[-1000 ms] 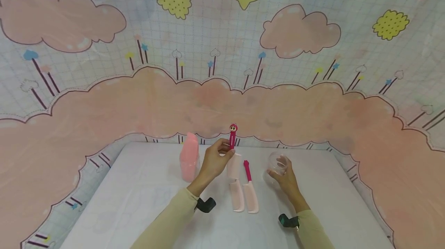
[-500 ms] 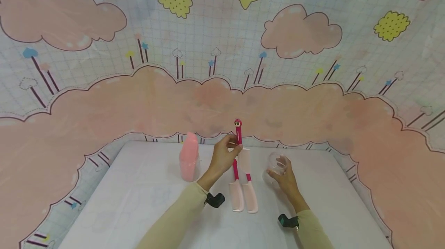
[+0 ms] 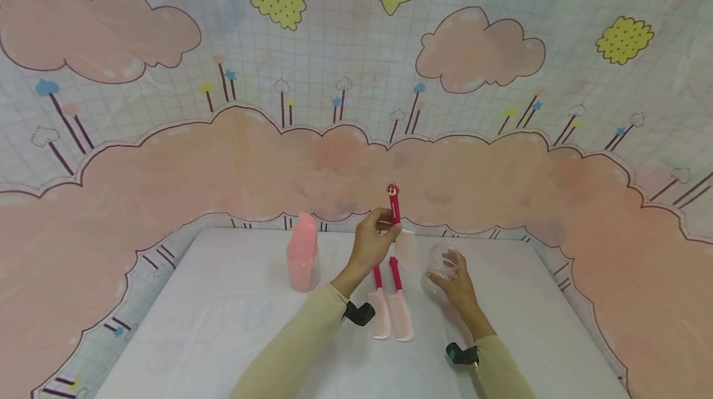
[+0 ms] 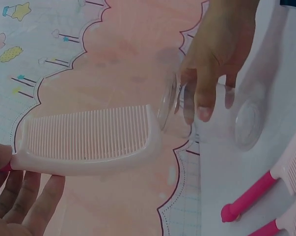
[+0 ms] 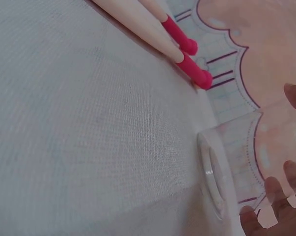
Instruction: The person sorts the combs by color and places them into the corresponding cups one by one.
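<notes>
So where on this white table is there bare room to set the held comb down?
The white table is bare left of the pink container, along the near edge, and right of the clear plastic cup. The middle is crowded: two pink combs lie between the left hand and right hand.

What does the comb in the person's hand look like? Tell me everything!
The comb looks like pale pink plastic, with one long row of thin, close teeth and a thick smooth spine. Its handle is bright pink, topped by a little cartoon head. The left hand pinches the handle, holding the comb upright in the air above the white table, teeth end down, handle up. Its lower end hangs beside the clear cup that the right hand holds.
</notes>
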The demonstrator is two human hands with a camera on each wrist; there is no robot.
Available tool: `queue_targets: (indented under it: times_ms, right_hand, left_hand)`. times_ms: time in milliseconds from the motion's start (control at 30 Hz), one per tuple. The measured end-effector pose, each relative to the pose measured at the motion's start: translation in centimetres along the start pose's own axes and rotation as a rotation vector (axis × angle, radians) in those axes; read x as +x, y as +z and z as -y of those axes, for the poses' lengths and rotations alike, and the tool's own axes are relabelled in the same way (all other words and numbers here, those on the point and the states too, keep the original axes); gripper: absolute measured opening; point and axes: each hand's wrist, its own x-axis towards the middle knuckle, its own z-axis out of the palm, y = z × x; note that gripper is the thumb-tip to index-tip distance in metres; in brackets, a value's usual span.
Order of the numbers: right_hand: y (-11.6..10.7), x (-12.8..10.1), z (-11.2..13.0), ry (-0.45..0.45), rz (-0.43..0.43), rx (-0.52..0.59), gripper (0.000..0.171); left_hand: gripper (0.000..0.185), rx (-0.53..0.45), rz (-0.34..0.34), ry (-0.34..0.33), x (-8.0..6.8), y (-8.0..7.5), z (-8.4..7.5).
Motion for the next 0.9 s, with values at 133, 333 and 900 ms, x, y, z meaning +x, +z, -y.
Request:
queue_targets:
  times_ms: [133,333,900]
  right_hand:
    - [0.0,0.1,-0.1,-0.009,-0.007,0.007,0.091]
    - [0.0,0.3,-0.2,0.004,-0.010,-0.007,0.093]
    - [0.0,0.1,0.0,0.004,-0.008,-0.002,0.091]
  left_hand:
    - [0.024,-0.032,0.014,-0.008,0.5,1.0,-0.4]
    - [0.025,-0.087,0.011,-0.027,1.1,2.5,-0.5]
    - [0.022,-0.188,-0.016,-0.060,2.7,6.2,0.1]
